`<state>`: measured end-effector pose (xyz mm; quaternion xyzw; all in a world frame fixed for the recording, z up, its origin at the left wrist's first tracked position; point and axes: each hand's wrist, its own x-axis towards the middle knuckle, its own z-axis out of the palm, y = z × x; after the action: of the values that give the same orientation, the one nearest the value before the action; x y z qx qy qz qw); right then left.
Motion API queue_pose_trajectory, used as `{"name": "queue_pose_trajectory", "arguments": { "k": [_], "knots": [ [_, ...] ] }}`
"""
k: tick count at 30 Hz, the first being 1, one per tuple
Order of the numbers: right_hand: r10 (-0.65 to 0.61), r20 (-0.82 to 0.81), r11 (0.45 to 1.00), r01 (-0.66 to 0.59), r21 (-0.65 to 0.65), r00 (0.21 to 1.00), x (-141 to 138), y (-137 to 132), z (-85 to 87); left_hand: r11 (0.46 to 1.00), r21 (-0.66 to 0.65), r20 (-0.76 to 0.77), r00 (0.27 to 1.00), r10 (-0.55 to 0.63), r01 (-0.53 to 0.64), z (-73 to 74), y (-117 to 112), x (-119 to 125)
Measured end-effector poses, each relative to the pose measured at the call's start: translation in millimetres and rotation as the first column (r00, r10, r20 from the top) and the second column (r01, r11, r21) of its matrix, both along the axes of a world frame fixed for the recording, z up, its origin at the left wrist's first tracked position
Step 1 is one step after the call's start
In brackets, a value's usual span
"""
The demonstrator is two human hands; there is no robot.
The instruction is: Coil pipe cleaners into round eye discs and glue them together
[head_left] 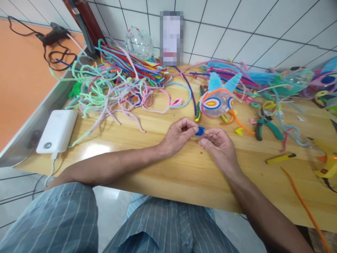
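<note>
A small, tightly wound dark blue pipe cleaner coil (pixel 200 131) is pinched between the thumb and forefinger of my left hand (pixel 180 135), above the table's front half. Close to the coil's right side is my right hand (pixel 219 144), its fingers curled and the thumb apart from the forefinger; nothing shows between them. Just beyond my hands rests a clear ball figure (pixel 216 105) with light blue fuzzy ears, an orange band and ringed pipe cleaner eyes. A dark purple pipe cleaner (pixel 190 89) lies beside it.
Tangled green and lilac pipe cleaners (pixel 105 88) cover the left back. A white power bank (pixel 56 131) lies left. At right are green-handled pliers (pixel 268 127), a yellow cutter (pixel 280 159), a yellow glue gun (pixel 326 158) and an orange pipe cleaner (pixel 302 203). A phone (pixel 171 38) leans on the wall.
</note>
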<state>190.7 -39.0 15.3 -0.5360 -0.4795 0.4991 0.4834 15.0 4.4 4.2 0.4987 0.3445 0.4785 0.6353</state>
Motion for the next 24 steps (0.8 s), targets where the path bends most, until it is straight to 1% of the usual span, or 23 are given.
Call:
{"name": "queue_pose_trajectory", "arguments": {
  "k": [3,6,9,13,17,20,24],
  "knots": [
    [-0.025,0.031,0.999,0.024,0.043,0.999,-7.2,-3.1,-1.5,0.995,-0.102,0.073,0.997,0.001,0.007,-2.7,-4.9,3.2],
    [-0.087,0.090,0.992,0.078,0.102,0.992,-11.7,-5.7,-1.5,0.991,-0.134,0.119,0.993,-0.009,0.025,-3.1,-11.7,5.5],
    [-0.123,0.156,0.984,0.100,0.147,0.980,-12.7,-7.2,-0.7,0.993,-0.114,0.108,0.994,-0.006,0.019,-2.2,-15.3,6.0],
    [-0.140,0.215,0.977,0.100,0.186,0.967,-9.2,-6.4,3.5,0.999,-0.044,0.018,1.000,-0.016,0.016,0.9,-14.1,4.2],
    [-0.101,0.252,0.985,0.061,0.163,0.963,-3.7,-3.4,10.2,0.999,-0.009,-0.037,0.998,-0.045,0.045,3.4,-12.1,3.0],
    [-0.083,0.244,0.988,0.048,0.148,0.966,-2.0,-2.6,11.0,0.998,-0.005,-0.016,0.998,-0.059,0.059,1.6,-11.0,3.9],
    [-0.133,0.207,0.979,0.096,0.179,0.969,-5.0,-5.4,2.4,0.997,-0.080,0.054,0.998,-0.006,0.011,-4.0,-9.3,5.7]
  ]
}}
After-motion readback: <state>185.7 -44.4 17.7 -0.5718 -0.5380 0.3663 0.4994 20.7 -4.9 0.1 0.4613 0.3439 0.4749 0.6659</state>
